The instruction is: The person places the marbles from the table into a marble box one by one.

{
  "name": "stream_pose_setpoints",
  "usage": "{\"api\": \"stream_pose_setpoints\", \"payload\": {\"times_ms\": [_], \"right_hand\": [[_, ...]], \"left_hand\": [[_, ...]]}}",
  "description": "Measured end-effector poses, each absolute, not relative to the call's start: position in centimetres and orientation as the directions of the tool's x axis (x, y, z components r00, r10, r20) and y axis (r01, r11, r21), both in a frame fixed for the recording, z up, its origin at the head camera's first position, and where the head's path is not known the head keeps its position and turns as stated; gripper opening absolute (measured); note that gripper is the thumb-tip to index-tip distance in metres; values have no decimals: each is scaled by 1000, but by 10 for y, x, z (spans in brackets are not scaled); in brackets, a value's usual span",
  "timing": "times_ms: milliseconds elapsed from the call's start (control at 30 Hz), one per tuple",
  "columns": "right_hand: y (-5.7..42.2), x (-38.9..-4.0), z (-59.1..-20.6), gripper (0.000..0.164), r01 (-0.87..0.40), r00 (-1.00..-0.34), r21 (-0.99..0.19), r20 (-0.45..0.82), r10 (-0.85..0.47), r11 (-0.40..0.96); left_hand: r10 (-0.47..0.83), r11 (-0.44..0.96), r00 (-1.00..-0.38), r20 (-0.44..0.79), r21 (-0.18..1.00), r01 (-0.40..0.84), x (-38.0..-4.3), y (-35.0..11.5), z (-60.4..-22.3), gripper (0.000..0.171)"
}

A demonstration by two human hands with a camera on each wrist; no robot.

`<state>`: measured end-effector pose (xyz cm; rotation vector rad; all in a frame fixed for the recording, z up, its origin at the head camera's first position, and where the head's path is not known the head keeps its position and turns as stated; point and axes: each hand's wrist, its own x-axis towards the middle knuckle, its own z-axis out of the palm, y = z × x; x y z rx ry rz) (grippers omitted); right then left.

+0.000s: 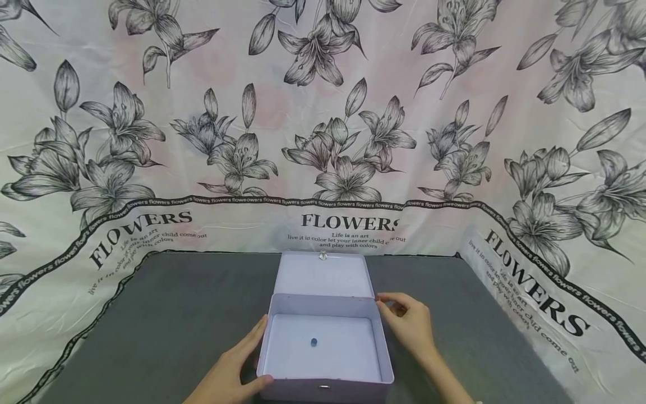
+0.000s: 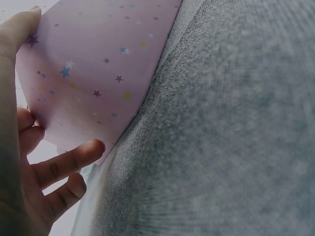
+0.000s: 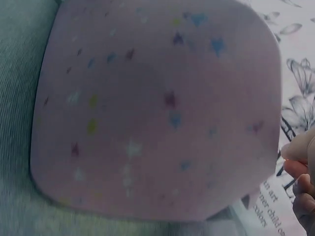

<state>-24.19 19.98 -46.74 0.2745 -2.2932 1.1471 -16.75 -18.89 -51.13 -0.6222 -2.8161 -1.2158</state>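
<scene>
Box (image 1: pixel 303 389) with raised lid (image 1: pixel 323 275), lower centre of the frame; gripped at left by left hand (image 1: pixel 229 370), met at back right corner by right hand (image 1: pixel 410 328), cannot tell if pinching. If tipped, could send blue piece (image 1: pixel 314 342) rolling; if knocked, could drop lid.

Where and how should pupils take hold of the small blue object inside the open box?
Pinch the small blue object by opposite sides, probably best from above. It lies away from the walls of the star-patterned box, whose lid is folded back; the walls would likely hinder a low sideways approach.
</scene>
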Motion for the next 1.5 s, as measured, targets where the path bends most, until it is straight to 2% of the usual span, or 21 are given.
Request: {"api": "stream_pose_setpoints", "payload": {"times_ms": [433,667,867,1267,1500], "right_hand": [[161,-243,-458,16,-525,-802,-681,596,-30,511],[137,-244,-450,19,-528,-798,-662,600,-46,532],[122,-245,-444,20,-538,-807,-680,587,-70,498],[109,-251,-451,16,-532,-818,-674,565,-107,512],[107,-252,-453,15,-573,-799,-624,570,-191,532]], "left_hand": [[362,612,-920,149,707,355,-168,-189,-512,102],[367,604,-918,148,712,357,-168,-191,-512,102],[368,610,-917,156,704,365,-168,-190,-513,102],[374,603,-911,172,702,380,-168,-191,-515,102],[371,606,-901,225,676,418,-168,-192,-514,102]]}}
